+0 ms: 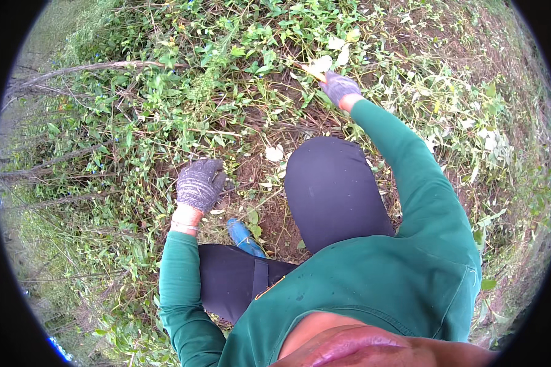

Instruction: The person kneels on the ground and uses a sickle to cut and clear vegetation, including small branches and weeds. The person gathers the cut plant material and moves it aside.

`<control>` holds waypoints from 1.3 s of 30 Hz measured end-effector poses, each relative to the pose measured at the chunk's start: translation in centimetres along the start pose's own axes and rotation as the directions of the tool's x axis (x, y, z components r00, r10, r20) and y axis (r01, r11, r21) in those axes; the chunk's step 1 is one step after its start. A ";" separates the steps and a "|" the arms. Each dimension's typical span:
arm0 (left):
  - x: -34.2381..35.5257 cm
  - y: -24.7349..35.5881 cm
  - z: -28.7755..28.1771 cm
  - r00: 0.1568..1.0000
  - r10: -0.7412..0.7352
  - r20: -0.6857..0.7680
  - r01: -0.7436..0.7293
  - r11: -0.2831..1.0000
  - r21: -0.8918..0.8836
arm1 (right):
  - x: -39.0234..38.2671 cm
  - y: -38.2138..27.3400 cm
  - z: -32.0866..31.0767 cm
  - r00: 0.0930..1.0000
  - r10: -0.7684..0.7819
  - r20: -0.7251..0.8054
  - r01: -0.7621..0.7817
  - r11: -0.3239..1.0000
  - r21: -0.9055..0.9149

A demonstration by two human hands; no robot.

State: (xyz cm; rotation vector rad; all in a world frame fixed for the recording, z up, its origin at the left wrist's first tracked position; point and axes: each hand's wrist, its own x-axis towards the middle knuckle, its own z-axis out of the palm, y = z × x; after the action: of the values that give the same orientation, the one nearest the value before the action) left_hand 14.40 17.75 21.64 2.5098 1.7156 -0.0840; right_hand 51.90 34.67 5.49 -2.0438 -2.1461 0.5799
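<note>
Fingers of the right hand (340,87), in a grey knitted glove, close around a pale yellowish object (316,68) beyond the brown soil's (277,215) far edge. The grey-gloved left hand (201,183) bends near leafy green weeds (134,137); its grip, I cannot tell. Best keep the 2 well apart.

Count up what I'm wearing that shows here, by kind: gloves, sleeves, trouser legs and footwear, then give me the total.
Gray gloves: 2, one on the left hand, one on the right hand
Green sleeves: 2
Dark trouser legs: 2
Blue footwear: 1, partly hidden
Total: 7
</note>
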 end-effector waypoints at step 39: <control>-3.0 -0.1 -0.9 0.992 0.074 0.101 -0.061 0.989 -0.134 | -38.4 22.8 3.5 0.782 0.622 0.048 -0.621 0.783 -0.021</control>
State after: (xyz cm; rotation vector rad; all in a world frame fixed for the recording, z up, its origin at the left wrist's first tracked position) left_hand 13.25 15.13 22.83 2.4206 1.5428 -0.0941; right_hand 75.09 -3.41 0.83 -2.7662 -1.4342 0.6934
